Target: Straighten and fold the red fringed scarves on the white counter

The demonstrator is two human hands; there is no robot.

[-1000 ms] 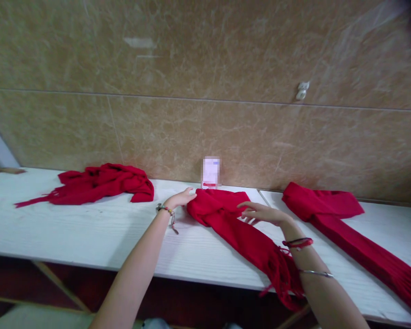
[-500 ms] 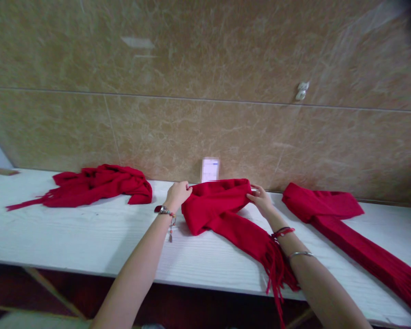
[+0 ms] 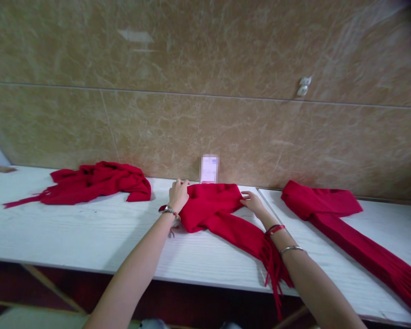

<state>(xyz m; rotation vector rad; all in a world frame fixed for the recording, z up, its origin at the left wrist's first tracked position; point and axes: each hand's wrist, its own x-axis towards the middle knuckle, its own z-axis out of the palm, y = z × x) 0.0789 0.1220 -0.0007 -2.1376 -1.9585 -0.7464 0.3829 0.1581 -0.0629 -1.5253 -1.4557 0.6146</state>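
Note:
A red fringed scarf (image 3: 208, 201) lies folded on the white board in front of me, its loose tail running down to the right and its fringe hanging over the front edge. My left hand (image 3: 179, 195) is closed on the left end of the folded part, with the fingertips partly hidden. At the opposite end, my right hand (image 3: 254, 203) pinches the scarf's right edge between thumb and fingers. Part of the fringe lies close to my right forearm.
To the left lies a crumpled red scarf (image 3: 99, 185). A neatly folded red scarf (image 3: 324, 201) with a long tail lies to the right. A blurred phone-like screen (image 3: 209, 169) leans on the tiled wall (image 3: 157, 132). A small white ornament (image 3: 304, 86) is on that wall.
The folded part of the scarf has come down flatter onto the board, and its right edge has moved left. Both hands have moved with it, the right hand slightly inward.

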